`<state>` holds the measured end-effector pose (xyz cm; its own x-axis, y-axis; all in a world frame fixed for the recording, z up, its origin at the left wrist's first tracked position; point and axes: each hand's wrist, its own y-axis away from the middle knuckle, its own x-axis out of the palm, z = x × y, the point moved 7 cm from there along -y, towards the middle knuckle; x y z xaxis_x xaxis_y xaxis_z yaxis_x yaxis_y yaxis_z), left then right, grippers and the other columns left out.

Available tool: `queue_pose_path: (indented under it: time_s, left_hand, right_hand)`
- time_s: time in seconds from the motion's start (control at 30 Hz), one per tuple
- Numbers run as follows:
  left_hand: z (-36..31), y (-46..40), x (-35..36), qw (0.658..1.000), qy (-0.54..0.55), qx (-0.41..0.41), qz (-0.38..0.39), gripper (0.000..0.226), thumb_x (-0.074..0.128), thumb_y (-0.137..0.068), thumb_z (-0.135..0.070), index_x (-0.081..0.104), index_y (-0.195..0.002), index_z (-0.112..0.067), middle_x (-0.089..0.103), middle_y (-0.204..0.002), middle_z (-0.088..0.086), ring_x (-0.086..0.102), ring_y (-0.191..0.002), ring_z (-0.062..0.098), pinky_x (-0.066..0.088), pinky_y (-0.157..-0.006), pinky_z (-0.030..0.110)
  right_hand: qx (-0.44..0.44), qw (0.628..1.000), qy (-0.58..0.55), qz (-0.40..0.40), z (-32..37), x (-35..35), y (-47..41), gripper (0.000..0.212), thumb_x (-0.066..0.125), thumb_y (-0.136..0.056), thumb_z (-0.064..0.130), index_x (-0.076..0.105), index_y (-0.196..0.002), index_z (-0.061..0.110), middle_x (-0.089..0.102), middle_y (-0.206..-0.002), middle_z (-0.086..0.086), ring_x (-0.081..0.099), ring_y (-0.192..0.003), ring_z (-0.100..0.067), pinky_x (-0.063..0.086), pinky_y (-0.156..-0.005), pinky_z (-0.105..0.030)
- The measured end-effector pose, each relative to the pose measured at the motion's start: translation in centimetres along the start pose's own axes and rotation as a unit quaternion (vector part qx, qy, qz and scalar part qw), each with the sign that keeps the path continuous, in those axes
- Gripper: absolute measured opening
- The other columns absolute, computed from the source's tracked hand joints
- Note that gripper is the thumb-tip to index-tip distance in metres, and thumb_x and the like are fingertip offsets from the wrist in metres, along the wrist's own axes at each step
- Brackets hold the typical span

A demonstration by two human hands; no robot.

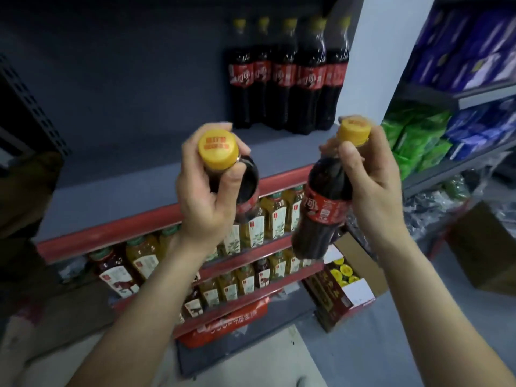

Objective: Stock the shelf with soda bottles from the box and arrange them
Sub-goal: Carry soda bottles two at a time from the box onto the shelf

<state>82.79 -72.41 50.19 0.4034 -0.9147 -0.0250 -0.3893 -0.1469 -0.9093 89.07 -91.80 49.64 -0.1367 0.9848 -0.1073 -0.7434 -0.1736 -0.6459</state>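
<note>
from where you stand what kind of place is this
Most likely a small shop or its stockroom: retail shelving with a red-edged shelf, a row of cola bottles stocked on it, tea bottles on the tiers below, and an opened box of bottles on the floor.

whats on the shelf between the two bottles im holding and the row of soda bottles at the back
Nothing: in the head view the grey shelf is bare from the held bottles, left and right, up to the row.
</note>
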Motion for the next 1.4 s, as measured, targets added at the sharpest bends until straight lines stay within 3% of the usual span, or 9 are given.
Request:
queue_pose_path:
  time_s: [0.2,0.4,0.53,0.7,0.87,1.0,1.13,1.23,1.4]
  left_hand:
    - [4.2,-6.7,5.3,0.990,-0.121,0.002,-0.071,0.038,0.042,-0.096,-0.045,0.046,-0.115,-0.013,0.059,-0.097,-0.009,0.059,-0.090,0.008,0.047,-0.083,0.031]
    - [12.0,-10.5,7.8,0.963,-0.232,-0.079,-0.111,0.056,0.038,-0.094,-0.053,0.052,-0.117,-0.003,0.068,-0.101,0.005,0.064,-0.092,0.017,0.050,-0.082,0.029]
    - [16.5,-12.8,8.8,0.944,-0.293,-0.107,-0.110,0.050,0.044,-0.093,-0.045,0.055,-0.115,-0.001,0.070,-0.099,0.007,0.064,-0.090,0.020,0.043,-0.075,0.022]
    - [21.3,-15.6,9.3,0.920,-0.352,-0.132,-0.111,0.038,0.048,-0.097,-0.031,0.054,-0.114,0.002,0.068,-0.104,0.016,0.064,-0.094,0.036,0.038,-0.073,0.029]
    - [24.8,-17.2,10.1,0.920,-0.360,-0.118,-0.102,0.033,0.045,-0.099,-0.029,0.053,-0.115,0.000,0.067,-0.103,0.011,0.064,-0.091,0.031,0.037,-0.068,0.024]
    - [26.7,-18.2,10.4,0.924,-0.342,-0.141,-0.093,0.035,0.044,-0.100,-0.029,0.049,-0.122,-0.002,0.067,-0.107,0.010,0.065,-0.092,0.028,0.048,-0.073,0.032]
    - [27.1,-18.6,10.6,0.929,-0.338,-0.133,-0.079,0.038,0.047,-0.099,-0.026,0.046,-0.129,-0.002,0.058,-0.123,0.013,0.057,-0.110,0.026,0.041,-0.088,0.023]
    - [27.3,-18.8,10.5,0.909,-0.385,-0.150,-0.053,0.043,0.050,-0.097,-0.023,0.045,-0.135,-0.003,0.047,-0.135,0.019,0.047,-0.123,0.031,0.036,-0.102,0.028]
    - [26.7,-17.7,10.1,0.901,-0.371,-0.226,-0.010,0.055,0.051,-0.094,-0.018,0.033,-0.146,-0.014,0.045,-0.142,0.013,0.044,-0.129,0.026,0.035,-0.108,0.037]
  right_hand:
    - [-0.137,0.990,-0.012,0.015,0.0,-2.8,-8.9,0.029,0.051,-0.096,0.014,0.045,-0.124,0.010,0.057,-0.109,-0.001,0.059,-0.099,-0.014,0.049,-0.089,-0.031]
    - [-0.106,0.994,-0.018,-0.010,-5.9,-2.3,-16.5,0.028,0.054,-0.097,0.022,0.049,-0.123,0.014,0.061,-0.117,-0.009,0.059,-0.112,-0.023,0.047,-0.098,-0.042]
    - [-0.080,0.997,-0.012,-0.008,-9.5,-0.8,-20.2,0.018,0.054,-0.097,0.022,0.052,-0.112,0.013,0.057,-0.093,0.016,0.054,-0.088,0.006,0.043,-0.080,-0.018]
    - [-0.068,0.998,-0.013,-0.013,-11.7,1.5,-23.9,0.033,0.056,-0.096,0.027,0.054,-0.118,0.003,0.063,-0.088,0.003,0.060,-0.077,-0.005,0.047,-0.073,-0.022]
    - [-0.067,0.997,0.031,-0.003,-13.6,3.1,-26.3,0.038,0.053,-0.098,0.022,0.047,-0.130,0.003,0.058,-0.071,0.003,0.056,-0.060,-0.003,0.041,-0.063,-0.014]
    - [-0.068,0.994,0.089,0.005,-14.5,3.7,-27.7,0.052,0.054,-0.098,0.025,0.038,-0.141,0.001,0.067,-0.093,-0.019,0.065,-0.083,-0.028,0.045,-0.072,-0.023]
    - [-0.091,0.980,0.176,0.037,-14.2,3.7,-27.8,0.062,0.059,-0.094,0.024,0.033,-0.144,-0.002,0.044,-0.140,-0.023,0.046,-0.128,-0.034,0.034,-0.096,-0.021]
    - [-0.149,0.969,0.193,0.033,-13.4,3.3,-26.9,0.061,0.062,-0.092,0.018,0.035,-0.142,-0.003,0.040,-0.142,-0.024,0.042,-0.131,-0.037,0.036,-0.106,-0.033]
    - [-0.186,0.961,0.202,0.026,-12.8,2.4,-24.7,0.054,0.063,-0.088,0.016,0.046,-0.137,0.001,0.045,-0.138,-0.021,0.043,-0.128,-0.035,0.028,-0.106,-0.025]
